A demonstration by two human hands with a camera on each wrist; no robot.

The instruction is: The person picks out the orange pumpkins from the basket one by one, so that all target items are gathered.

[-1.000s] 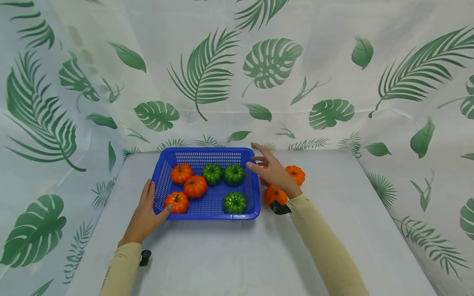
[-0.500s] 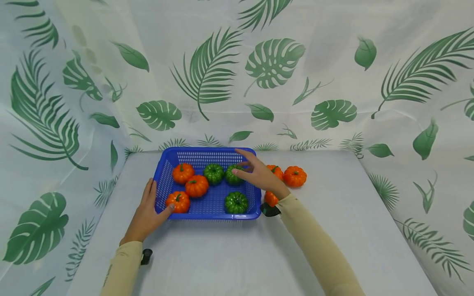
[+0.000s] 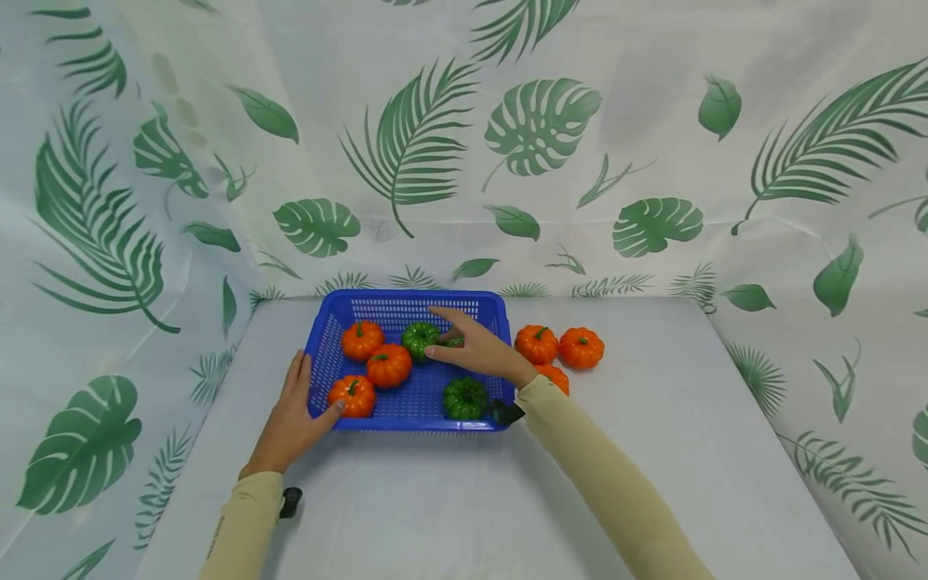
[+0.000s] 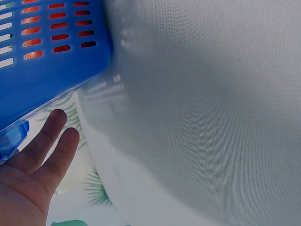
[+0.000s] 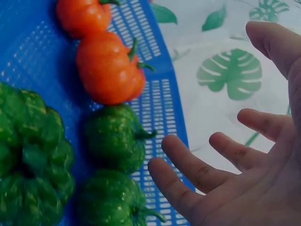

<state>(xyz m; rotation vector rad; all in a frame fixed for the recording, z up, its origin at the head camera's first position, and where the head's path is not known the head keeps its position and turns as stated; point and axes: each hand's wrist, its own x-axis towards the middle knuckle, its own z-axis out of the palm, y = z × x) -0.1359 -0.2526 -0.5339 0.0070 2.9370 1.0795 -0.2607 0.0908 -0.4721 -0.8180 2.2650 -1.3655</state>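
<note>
though mostly behind the empty, spread right hand (image 3: 480,350), one green pumpkin (image 3: 455,342); left hand (image 3: 287,427) straight-fingered at the blue basket (image 3: 406,424)

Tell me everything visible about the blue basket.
The blue basket is rectangular and looks like plastic, with slotted walls, a perforated floor and smooth rim. It stands upright on the white table, holding three orange pumpkins and three green pumpkins. The left hand is at its near left corner, thumb over the rim; exact contact is unclear. The right hand is over its right part.

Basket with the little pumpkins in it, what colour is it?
The basket is blue; the head view shows it best.
</note>
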